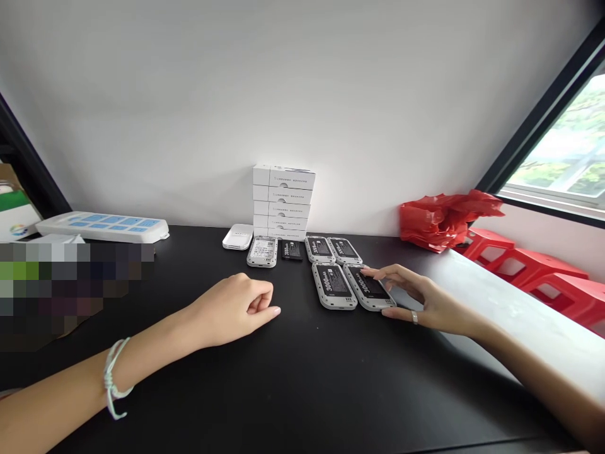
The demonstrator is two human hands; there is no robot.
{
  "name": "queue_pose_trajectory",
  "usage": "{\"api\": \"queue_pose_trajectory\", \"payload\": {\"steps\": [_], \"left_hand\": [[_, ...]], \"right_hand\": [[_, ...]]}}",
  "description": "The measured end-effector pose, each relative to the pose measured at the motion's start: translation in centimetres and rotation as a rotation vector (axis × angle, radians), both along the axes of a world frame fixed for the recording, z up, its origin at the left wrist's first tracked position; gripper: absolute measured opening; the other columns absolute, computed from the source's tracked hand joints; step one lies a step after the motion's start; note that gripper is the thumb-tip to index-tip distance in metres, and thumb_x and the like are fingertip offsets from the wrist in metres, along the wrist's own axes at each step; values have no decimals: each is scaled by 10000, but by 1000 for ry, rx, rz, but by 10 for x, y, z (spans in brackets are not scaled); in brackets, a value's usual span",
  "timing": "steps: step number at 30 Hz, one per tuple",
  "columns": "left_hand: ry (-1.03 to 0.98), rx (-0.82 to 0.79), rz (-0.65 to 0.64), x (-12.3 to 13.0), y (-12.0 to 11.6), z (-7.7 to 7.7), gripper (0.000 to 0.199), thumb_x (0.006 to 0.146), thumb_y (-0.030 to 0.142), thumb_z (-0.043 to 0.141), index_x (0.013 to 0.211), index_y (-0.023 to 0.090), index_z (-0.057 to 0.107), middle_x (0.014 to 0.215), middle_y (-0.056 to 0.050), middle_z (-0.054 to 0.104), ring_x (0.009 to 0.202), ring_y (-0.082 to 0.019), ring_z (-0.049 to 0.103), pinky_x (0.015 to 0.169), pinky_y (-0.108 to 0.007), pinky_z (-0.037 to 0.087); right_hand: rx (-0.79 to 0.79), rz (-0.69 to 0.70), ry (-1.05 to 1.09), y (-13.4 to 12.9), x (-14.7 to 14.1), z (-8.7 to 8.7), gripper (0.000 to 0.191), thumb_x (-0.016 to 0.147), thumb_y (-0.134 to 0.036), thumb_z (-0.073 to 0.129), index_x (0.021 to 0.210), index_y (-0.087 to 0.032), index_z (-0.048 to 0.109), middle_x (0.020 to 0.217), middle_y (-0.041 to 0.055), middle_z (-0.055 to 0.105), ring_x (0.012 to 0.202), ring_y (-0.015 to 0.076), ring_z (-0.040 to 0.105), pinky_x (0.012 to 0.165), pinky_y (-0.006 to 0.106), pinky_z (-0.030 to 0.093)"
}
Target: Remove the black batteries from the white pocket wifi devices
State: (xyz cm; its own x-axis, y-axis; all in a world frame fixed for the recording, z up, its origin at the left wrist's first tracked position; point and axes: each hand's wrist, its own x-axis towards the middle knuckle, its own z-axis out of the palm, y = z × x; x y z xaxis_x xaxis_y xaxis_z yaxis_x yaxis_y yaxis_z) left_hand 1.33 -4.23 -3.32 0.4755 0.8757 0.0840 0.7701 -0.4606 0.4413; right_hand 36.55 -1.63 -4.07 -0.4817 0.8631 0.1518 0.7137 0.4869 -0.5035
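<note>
My left hand (239, 309) rests over the black table with its fingers curled and the thumb stretched out; nothing shows in it. At the right, my right hand (420, 299) spans a white pocket-size electronic device (371, 289), fingers at its upper edge and thumb by its lower right corner. That device lies flat, back open, showing a black 3000mAh battery. Beside it lies a matching device (334, 287), with two more behind, a left one (320, 250) and a right one (345, 250). Further left are a device showing a white label (263, 251) and a loose black battery (292, 250).
White boxes (283, 202) are stacked against the wall, beside a pile of white covers (238, 236). A white power strip (106, 227) lies at the left, near a blurred-out patch. Red plastic bags (439, 217) sit at the back right, before red stools (539, 268).
</note>
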Motion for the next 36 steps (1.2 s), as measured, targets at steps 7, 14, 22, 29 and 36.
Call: {"api": "queue_pose_trajectory", "payload": {"steps": [7, 14, 22, 29, 36], "left_hand": [[66, 51, -40, 1, 0, 0, 357, 858, 382, 486, 577, 201, 358, 503, 55, 430, 449, -107, 386, 473, -235, 246], [65, 82, -45, 1, 0, -5, 351, 874, 386, 478, 585, 202, 402, 491, 57, 435, 427, -107, 378, 469, -242, 244], [43, 60, -58, 0, 0, -4, 322, 871, 365, 486, 605, 202, 408, 487, 63, 436, 427, -101, 373, 477, -236, 249], [47, 76, -64, 0, 0, -4, 312, 869, 350, 496, 607, 202, 412, 485, 60, 436, 418, -103, 372, 474, -242, 247], [72, 92, -66, -1, 0, -5, 318, 879, 364, 474, 613, 205, 404, 495, 54, 449, 432, -114, 399, 479, -244, 241]], "right_hand": [[89, -45, 78, 10, -30, 10, 366, 786, -504, 637, 1058, -273, 556, 1216, 57, 610, 1034, 276, 576, 884, 426, 493], [179, 225, -121, 50, -113, 27, 469, 780, -520, 615, 1166, -284, 492, 1200, 44, 581, 1088, 288, 524, 895, 450, 443], [59, 261, -267, 99, -175, 26, 915, 625, -683, 664, 1360, -307, 270, 1363, 107, 456, 1220, 421, 356, 911, 572, 377], [29, 244, -290, 103, -184, 24, 1025, 596, -652, 700, 1395, -278, 180, 1327, 140, 461, 1213, 418, 401, 947, 569, 352], [15, 214, -297, 101, -189, 25, 1018, 537, -619, 749, 1331, -246, 233, 1244, 160, 488, 1219, 378, 403, 980, 534, 306]]}}
